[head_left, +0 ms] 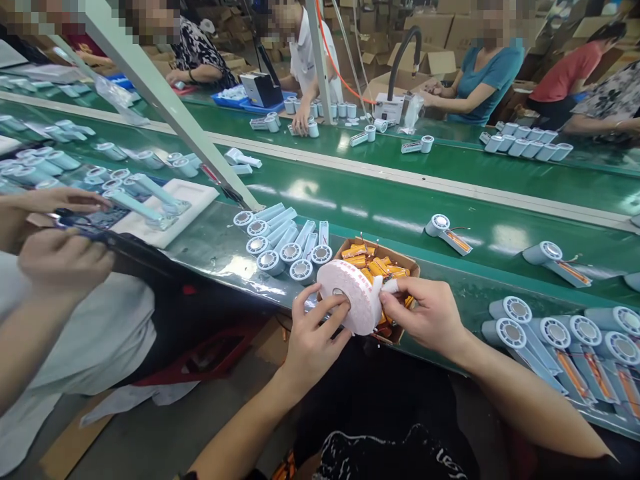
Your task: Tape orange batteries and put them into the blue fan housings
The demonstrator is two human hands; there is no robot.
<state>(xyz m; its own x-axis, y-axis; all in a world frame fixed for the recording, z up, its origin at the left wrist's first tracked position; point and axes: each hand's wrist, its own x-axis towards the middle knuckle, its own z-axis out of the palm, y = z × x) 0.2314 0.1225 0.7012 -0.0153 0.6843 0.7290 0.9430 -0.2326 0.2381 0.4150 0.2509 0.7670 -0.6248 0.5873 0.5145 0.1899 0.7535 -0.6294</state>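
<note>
My left hand (317,330) grips a thick roll of white tape (350,300) with reddish print, fingers at its centre hole. At the roll's right edge my right hand (425,310) pinches the tape's loose end, and white wrapping covers a fingertip. Just behind the roll, a cardboard box (413,267) holds many orange battery packs (380,267) with thin wires. Left of the box lies a group of light blue handheld fan bodies (290,253). More fan bodies (555,330) lie to the right, some with orange batteries in their open handles.
A green conveyor belt (320,190) runs across behind the bench, carrying a fan body with a battery (447,233). A slanted metal post (175,100) stands at left. A co-worker's hands (65,260) are near a white foam tray (165,217). Other people sit across the belt.
</note>
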